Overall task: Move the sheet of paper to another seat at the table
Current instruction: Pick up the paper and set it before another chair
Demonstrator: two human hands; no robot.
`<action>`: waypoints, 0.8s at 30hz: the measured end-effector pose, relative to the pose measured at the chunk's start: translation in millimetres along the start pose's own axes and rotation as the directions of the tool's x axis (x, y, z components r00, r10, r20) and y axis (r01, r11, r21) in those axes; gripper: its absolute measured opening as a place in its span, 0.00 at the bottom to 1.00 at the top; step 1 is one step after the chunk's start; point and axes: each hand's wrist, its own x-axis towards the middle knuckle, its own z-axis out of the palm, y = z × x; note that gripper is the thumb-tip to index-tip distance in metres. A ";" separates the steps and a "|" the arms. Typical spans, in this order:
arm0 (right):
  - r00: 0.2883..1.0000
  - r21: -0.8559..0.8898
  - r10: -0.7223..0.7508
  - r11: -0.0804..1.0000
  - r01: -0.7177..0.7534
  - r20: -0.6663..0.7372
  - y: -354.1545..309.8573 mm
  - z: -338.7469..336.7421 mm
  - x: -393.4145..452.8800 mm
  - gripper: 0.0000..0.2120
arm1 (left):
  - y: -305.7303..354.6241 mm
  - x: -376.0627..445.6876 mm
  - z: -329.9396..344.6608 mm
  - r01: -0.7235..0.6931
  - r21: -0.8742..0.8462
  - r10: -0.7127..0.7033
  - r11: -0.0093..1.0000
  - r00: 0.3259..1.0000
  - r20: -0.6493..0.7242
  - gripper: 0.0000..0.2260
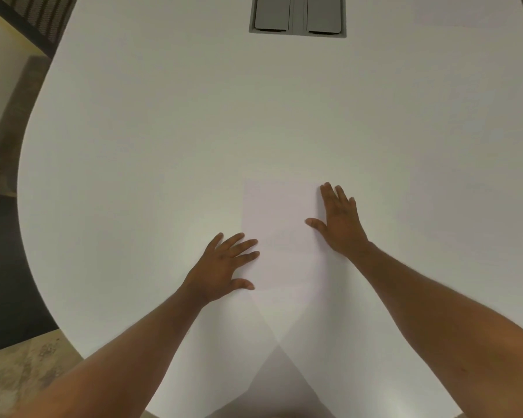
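Note:
A pale, faintly pink sheet of paper [280, 230] lies flat on the white table [163, 131], a little right of centre and close to me. My left hand [225, 265] rests with spread fingers at the sheet's lower left edge, fingertips and thumb touching it. My right hand [338, 223] lies flat along the sheet's right edge, fingers apart, thumb on the paper. Neither hand has the sheet pinched or lifted.
A grey cable hatch with two lids [297, 15] is set into the table at the far middle. The table's rounded left edge [21, 182] borders a dark floor and a dark chair back [40, 16] at the top left.

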 end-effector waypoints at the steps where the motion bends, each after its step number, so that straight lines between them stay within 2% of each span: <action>1: 1.000 -0.008 0.001 1.000 -0.001 -0.002 -0.1 1.6 0.0 0.42 | -0.3 0.3 -0.3 -0.001 0.003 0.001 1.000 1.000 -0.004 0.35; 7: 0.993 -0.121 -0.088 0.990 0.078 -0.078 -2.1 7.2 -8.2 0.38 | -0.8 0.7 0.2 -0.007 0.004 0.007 1.000 1.000 -0.030 0.35; 9: 0.990 -0.043 -0.095 0.995 0.091 -0.102 -9.7 1.9 -8.1 0.37 | -0.7 1.1 0.3 -0.013 0.007 0.013 1.000 0.999 -0.034 0.35; 10: 0.993 0.080 -0.046 0.995 0.055 -0.110 -17.2 -3.6 -9.6 0.38 | -0.5 1.2 0.3 -0.014 0.010 0.014 1.000 0.999 -0.033 0.35; 11: 0.992 0.270 0.054 0.962 -0.022 -0.111 -24.3 -8.7 -11.1 0.39 | -0.1 1.5 -0.1 -0.012 0.010 0.012 1.000 1.000 -0.027 0.35; 13: 0.949 0.653 0.312 0.730 -0.201 -0.057 -35.4 -18.3 -15.0 0.42 | 1.0 2.1 -1.1 -0.006 0.006 0.006 1.000 1.000 -0.019 0.35; 15: 0.882 0.837 0.468 0.466 -0.288 0.043 -41.3 -23.1 -20.4 0.39 | 1.8 1.6 -0.5 -0.008 0.002 0.009 1.000 1.000 -0.024 0.35; 16: 0.871 0.871 0.481 0.380 -0.312 0.101 -41.7 -22.1 -23.8 0.34 | 1.3 1.2 -0.3 -0.010 0.002 0.010 1.000 1.000 -0.024 0.35; 17: 0.875 0.879 0.461 0.343 -0.330 0.149 -42.9 -20.6 -28.1 0.28 | 0.5 1.0 -0.6 -0.009 0.003 0.010 1.000 1.000 -0.018 0.35; 20: 0.893 0.859 0.412 0.374 -0.348 0.182 -45.3 -13.0 -42.7 0.16 | 3.9 0.9 -4.4 0.009 0.000 -0.009 1.000 0.999 0.043 0.36; 22: 0.901 0.878 0.402 0.357 -0.318 0.163 -48.0 -15.6 -50.3 0.11 | 13.2 0.7 -10.3 0.059 -0.034 -0.057 0.998 0.996 0.063 0.38; 24: 0.908 0.907 0.386 0.304 -0.291 0.162 -52.2 -25.8 -54.8 0.11 | 24.8 -0.5 -20.7 0.159 -0.161 -0.166 0.974 0.986 -0.029 0.38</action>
